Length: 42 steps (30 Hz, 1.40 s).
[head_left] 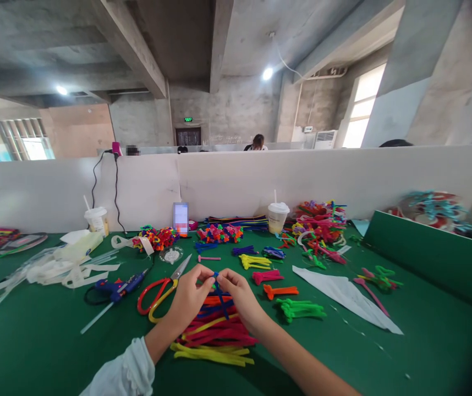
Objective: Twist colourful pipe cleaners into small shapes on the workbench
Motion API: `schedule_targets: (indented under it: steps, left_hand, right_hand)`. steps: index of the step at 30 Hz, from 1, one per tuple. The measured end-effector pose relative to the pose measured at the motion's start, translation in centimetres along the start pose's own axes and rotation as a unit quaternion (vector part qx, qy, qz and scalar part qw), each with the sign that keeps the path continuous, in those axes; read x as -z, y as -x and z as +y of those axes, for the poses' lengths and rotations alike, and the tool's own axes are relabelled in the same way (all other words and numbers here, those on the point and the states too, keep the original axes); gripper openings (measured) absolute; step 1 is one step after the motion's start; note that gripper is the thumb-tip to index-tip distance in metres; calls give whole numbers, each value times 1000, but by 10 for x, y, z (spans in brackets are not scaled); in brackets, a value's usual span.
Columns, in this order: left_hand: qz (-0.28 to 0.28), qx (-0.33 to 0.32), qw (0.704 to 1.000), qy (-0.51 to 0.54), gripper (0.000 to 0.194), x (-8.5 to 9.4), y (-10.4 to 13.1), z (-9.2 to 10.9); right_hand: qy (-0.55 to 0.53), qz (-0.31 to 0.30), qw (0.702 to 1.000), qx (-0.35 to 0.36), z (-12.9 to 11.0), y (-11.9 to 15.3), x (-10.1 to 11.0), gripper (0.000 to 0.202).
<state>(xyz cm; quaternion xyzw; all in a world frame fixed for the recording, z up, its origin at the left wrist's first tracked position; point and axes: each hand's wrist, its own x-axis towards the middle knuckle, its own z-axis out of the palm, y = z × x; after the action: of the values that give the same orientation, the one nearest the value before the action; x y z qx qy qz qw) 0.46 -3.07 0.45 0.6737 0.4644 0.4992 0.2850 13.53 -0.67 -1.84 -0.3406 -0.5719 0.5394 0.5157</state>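
Note:
My left hand (192,291) and my right hand (238,294) meet at the centre, both pinching the top of a dark blue pipe cleaner (221,301), whose free end hangs down between them. Beneath them lies a pile of loose pipe cleaners, with red ones (219,333) in the middle and yellow ones (213,355) nearest me. Scissors (153,297) with red and yellow handles lie beside my left hand. Right of my right hand are small bundles in yellow (254,262), pink (267,276), orange (280,291) and green (300,309).
A blue glue gun (122,286) and white strips (83,275) lie at the left. A phone (181,219) and lidded cups (278,217) stand by the white partition (228,179). White paper (347,297) and a green board (429,264) are at the right.

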Motion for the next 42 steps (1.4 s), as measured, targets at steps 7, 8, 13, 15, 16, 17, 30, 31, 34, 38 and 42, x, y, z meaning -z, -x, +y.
schedule_targets:
  steps: [7, 8, 13, 15, 16, 17, 30, 31, 34, 38, 42]
  left_hand:
    - [-21, 5, 1000, -6, 16, 0, 3, -1]
    - [-29, 6, 1000, -11, 17, 1, 4, 0]
    - [-60, -3, 997, -58, 16, 6, 2, 4]
    - [-75, 0, 996, -50, 16, 8, 1, 2]
    - [-82, 2, 996, -41, 17, 9, 0, 1]
    - [-87, 2, 996, -30, 19, 9, 0, -1]
    - [-39, -15, 999, 34, 17, -1, 0, -12]
    - [-42, -16, 998, 41, 19, -2, -1, -12]
    - [-56, -20, 997, 43, 20, -3, -3, -11]
    - [-69, -20, 996, 43, 21, -2, -5, -8]
    - [-80, -13, 995, 61, 25, -1, -6, -5]
  right_hand:
    - [-49, 17, 999, -16, 1, 1, -1, 26]
    - [-50, 17, 998, -18, 2, 1, -2, 26]
    - [-37, 5, 999, -15, 5, 1, -2, 23]
    - [-30, -1, 1000, -11, 5, 1, -2, 22]
    - [-25, -3, 1000, -7, 5, 0, -1, 21]
    - [-20, -6, 1000, -4, 5, 0, 0, 21]
    - [41, -18, 998, 41, 1, -3, 5, 16]
    - [52, -18, 997, 47, 1, -3, 6, 16]
    - [86, -30, 994, 66, 3, -4, 6, 15]
    - [101, -49, 991, 76, 6, -7, 8, 15]
    - [95, -59, 992, 65, 5, -10, 9, 17]
